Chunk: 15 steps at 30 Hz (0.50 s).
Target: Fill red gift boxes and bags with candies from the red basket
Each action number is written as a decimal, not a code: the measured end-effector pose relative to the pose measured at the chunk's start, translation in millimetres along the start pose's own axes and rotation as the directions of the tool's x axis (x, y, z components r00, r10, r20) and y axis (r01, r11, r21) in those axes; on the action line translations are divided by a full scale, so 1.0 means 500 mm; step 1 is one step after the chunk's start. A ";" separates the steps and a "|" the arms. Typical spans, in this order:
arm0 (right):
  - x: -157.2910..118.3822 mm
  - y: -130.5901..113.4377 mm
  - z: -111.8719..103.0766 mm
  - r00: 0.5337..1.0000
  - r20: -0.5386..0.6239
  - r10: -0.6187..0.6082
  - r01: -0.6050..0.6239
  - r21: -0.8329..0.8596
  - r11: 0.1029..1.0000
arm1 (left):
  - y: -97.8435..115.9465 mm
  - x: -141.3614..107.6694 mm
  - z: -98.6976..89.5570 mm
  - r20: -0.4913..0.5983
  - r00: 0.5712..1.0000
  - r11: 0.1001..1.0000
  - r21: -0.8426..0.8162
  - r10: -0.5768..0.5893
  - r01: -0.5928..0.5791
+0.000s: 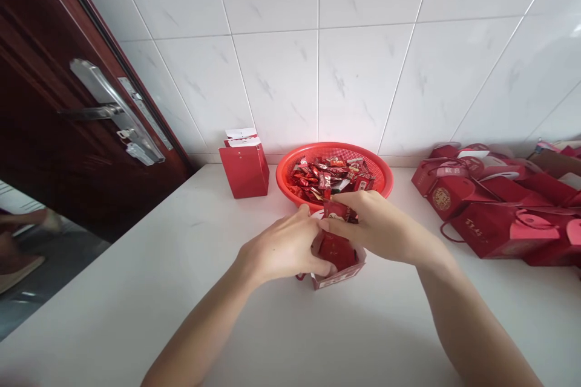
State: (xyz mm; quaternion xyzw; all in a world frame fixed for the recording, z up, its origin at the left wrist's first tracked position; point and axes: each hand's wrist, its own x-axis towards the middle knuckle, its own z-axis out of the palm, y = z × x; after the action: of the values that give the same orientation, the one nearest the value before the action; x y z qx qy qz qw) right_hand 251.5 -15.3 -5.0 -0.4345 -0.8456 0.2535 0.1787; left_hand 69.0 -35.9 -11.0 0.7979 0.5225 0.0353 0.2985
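Observation:
A small open red gift box [340,276] stands on the white table in front of me. My left hand [279,248] is closed on its left side, with the thumb at the near rim and the other fingers partly hidden at the opening. Above the box, my right hand [374,221] pinches a dark red wrapped packet [339,211] by its end. Something red lies inside the box, but I cannot make out its kind. Right behind my hands is a red plastic basket [384,172] with many red-wrapped candies [324,180] in it.
Left of the basket stands an upright red carton [246,170] with white inner flaps. Several red gift boxes [490,224] with cord handles crowd the right. A tiled wall [272,84] borders the table [190,290]. A brown door [40,91] and part of a person's foot [22,272] are at left.

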 end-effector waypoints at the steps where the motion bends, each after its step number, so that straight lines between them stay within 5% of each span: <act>1: 0.002 0.002 -0.001 0.999 0.031 -0.024 0.022 0.060 0.998 | -0.004 0.002 -0.002 0.011 1.000 1.000 -0.006 0.007 -0.007; 6: 0.016 0.016 0.007 0.985 0.161 -0.059 0.033 0.160 0.987 | -0.031 0.013 -0.018 0.055 0.998 0.998 0.059 0.016 -0.019; 9: 0.023 0.016 0.016 0.994 0.106 -0.034 0.030 0.041 0.999 | -0.040 0.017 -0.025 0.066 0.997 0.996 0.075 0.046 -0.051; 15: 0.021 0.007 0.022 0.989 0.113 -0.097 0.087 0.087 0.992 | -0.039 0.019 -0.028 0.075 0.995 0.993 0.085 0.070 -0.076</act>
State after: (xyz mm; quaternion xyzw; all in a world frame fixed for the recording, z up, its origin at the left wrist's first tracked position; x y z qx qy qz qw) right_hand 242.0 -8.1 -15.1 -0.3717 -0.8627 0.3044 0.1580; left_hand 52.4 -16.3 -12.0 0.8296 0.4829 -0.0055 0.2803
